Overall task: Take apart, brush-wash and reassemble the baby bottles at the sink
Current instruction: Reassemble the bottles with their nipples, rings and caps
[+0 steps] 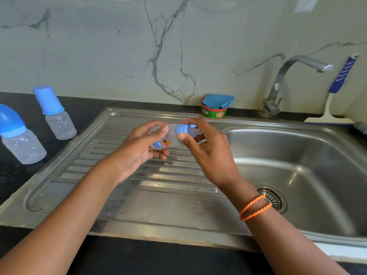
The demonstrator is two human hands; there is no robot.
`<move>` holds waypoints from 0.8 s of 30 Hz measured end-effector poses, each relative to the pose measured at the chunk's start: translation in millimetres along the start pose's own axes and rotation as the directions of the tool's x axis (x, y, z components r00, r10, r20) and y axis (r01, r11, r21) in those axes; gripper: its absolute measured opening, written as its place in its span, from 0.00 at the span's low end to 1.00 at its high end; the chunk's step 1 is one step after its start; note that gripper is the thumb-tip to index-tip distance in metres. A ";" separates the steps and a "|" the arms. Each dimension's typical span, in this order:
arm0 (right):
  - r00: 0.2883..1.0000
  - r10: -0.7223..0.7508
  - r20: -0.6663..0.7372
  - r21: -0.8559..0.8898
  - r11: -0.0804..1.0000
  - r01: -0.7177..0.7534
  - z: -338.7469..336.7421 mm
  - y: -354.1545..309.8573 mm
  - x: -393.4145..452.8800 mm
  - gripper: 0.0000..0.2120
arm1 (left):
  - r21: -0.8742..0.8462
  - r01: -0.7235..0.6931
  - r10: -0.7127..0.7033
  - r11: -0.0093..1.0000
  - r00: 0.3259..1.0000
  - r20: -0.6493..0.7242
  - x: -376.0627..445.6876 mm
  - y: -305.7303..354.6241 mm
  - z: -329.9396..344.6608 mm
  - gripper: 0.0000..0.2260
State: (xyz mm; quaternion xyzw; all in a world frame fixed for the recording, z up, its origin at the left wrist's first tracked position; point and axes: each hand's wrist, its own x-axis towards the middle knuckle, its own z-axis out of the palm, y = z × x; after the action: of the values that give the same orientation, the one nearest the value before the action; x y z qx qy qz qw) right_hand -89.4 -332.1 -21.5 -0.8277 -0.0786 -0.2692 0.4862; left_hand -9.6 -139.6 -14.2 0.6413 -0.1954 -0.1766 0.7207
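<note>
A steel sink (139, 211) with a ribbed draining board on the left and a deep basin (309, 155) on the right is set into a dark surface (12, 175) below a marble-veined wall. The basin holds nothing but its drain strainer (273, 197), and a bent tap (286, 76) rises behind it. On the surface to the left stand two capped baby bottles, one (21, 135) near the frame edge and one (56, 114) further back; both look clear inside apart from droplets. Behind the sink a small round tub (214, 113) holds a folded blue cloth (218, 101), and a blue-handled squeegee (335, 96) leans on the wall. Over the draining board the left hand (143, 147) grips the body of a third bottle (168, 138), held sideways with its printed side up. The right hand (208, 149) pinches that bottle's blue collar (182, 130) between thumb and fingers; the clear teat (195, 132) points right, partly hidden behind the fingers, and whether the collar is loosened I cannot tell.
</note>
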 end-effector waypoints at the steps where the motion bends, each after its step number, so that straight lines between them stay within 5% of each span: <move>1: 1.000 0.010 -0.005 -0.023 1.000 -0.010 1.3 1.1 0.3 0.13 | 0.002 0.001 -0.001 1.000 1.000 -0.007 0.4 -0.6 -0.5 0.14; 9: 0.979 0.193 -0.068 0.076 0.979 -0.188 15.9 3.4 3.4 0.12 | 0.046 -0.108 0.109 0.993 0.993 -0.035 3.9 -6.0 -8.0 0.21; 14: 0.984 0.171 -0.039 0.139 0.977 -0.164 12.1 -1.3 1.9 0.08 | 0.187 -0.202 0.205 0.961 0.979 0.004 2.8 0.1 -11.3 0.22; 19: 0.990 0.139 0.002 0.081 0.987 -0.139 13.8 -1.2 11.1 0.16 | 0.708 -0.296 0.351 0.641 0.934 0.072 -1.1 -0.5 -14.7 0.28; 24: 0.941 0.275 0.196 0.226 0.922 -0.316 1.4 -5.1 34.1 0.22 | 0.756 -0.254 0.298 0.604 0.951 0.081 -0.7 -8.4 -11.3 0.31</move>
State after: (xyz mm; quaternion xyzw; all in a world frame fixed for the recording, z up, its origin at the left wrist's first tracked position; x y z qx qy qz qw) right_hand -62.1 -332.8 -0.4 -0.7799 -0.0253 -0.1129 0.6152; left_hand -4.4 -130.6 -23.7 0.8494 -0.3283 0.0516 0.4099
